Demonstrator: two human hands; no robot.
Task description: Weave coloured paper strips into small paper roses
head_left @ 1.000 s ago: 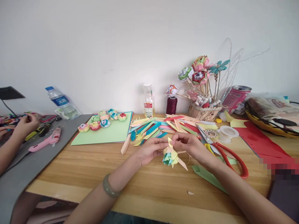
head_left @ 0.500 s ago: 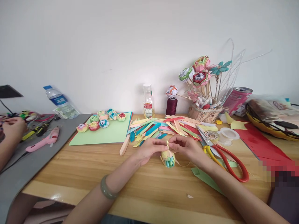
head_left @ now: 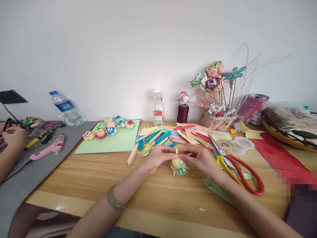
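Between my hands hangs a paper flower (head_left: 179, 167), yellow and peach outside with green and blue inner petals, its head pointing down. My left hand (head_left: 162, 158), bangle on the wrist, pinches its gathered base from the left. From the other side my right hand (head_left: 196, 158) has its fingertips closed on the same base. A thin thread (head_left: 194, 174) loops out beside the flower. Just beyond my hands lies a heap of folded paper strips (head_left: 163, 135) in many colours. Scissors (head_left: 247, 168) with red and yellow handles rest by my right forearm.
Several finished paper flowers (head_left: 111, 131) sit on green paper sheets (head_left: 121, 143). Behind stand a glass bottle (head_left: 158, 109), a thread spool (head_left: 182, 114) and a flower basket (head_left: 218, 122). A clear spool (head_left: 241, 145) lies right. At left, another person's hand (head_left: 16, 137) works near a pink glue gun (head_left: 49, 148).
Both hands keep their pinch on the flower's base, and the right fingers have come in closer to it. The flower has turned slightly. The whole view has shifted a little.
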